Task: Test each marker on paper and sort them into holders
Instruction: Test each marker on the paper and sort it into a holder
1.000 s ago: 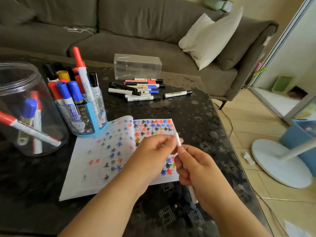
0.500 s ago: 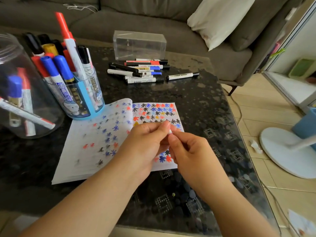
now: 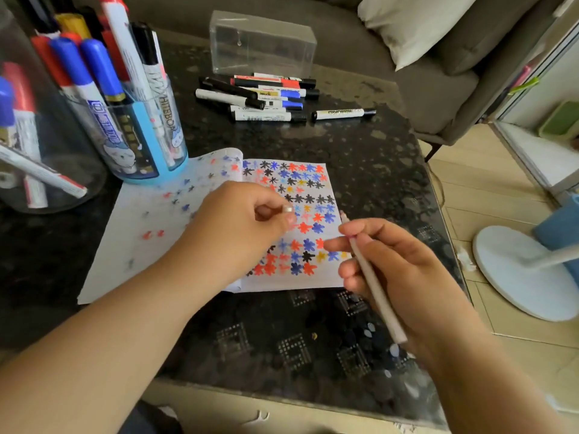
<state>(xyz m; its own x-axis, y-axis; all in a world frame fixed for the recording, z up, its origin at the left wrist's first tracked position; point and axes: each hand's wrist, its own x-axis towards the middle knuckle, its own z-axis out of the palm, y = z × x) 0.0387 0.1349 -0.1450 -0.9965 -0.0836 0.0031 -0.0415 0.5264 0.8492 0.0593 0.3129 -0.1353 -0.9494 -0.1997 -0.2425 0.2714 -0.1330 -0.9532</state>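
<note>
My right hand [image 3: 398,270] grips a thin white marker [image 3: 374,283], uncapped, its pinkish tip up over the paper's right edge. My left hand [image 3: 241,223] pinches the small white cap [image 3: 287,210] between thumb and fingers, above the paper. The open notebook paper [image 3: 175,220] is covered with red, blue and black star marks. A blue-based clear holder [image 3: 147,142] at the left is packed with upright markers. A big clear jar [image 3: 47,170] at the far left holds a few more. A pile of untested markers [image 3: 260,98] lies behind the paper.
An empty clear plastic box [image 3: 263,45] stands behind the marker pile. One marker [image 3: 343,113] lies apart to the pile's right. The black stone table [image 3: 360,158] ends at the right near my right hand. A sofa, pillow and white fan base [image 3: 520,270] lie beyond.
My hands pulled apart: the cap came off the white marker and stays in my left hand, while my right hand drew the marker down and right. The camera tipped lower and closer.
</note>
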